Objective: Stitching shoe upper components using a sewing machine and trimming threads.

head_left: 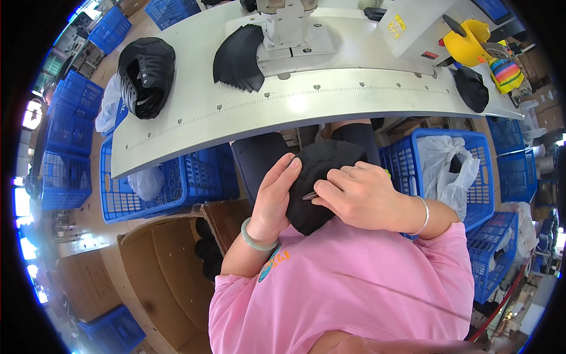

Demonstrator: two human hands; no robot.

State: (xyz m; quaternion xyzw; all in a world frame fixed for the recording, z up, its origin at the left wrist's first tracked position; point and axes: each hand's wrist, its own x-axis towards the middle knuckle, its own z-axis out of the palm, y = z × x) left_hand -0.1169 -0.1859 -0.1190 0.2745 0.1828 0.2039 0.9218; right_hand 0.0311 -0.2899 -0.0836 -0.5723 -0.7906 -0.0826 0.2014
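Above my lap I hold a black fabric shoe upper. My left hand grips its left edge, thumb on top and the other fingers behind it, mostly out of sight. Over its right side my right hand is closed around a small pointed metal tool, which looks like thread snips. Only the tool's tip shows, lying against the black fabric and pointing left; the rest is hidden in my fingers.
The white sewing table spans the far side, bearing a machine, a fan of black pieces and a black shoe. Blue crates stand at left and right. An open cardboard box is at lower left.
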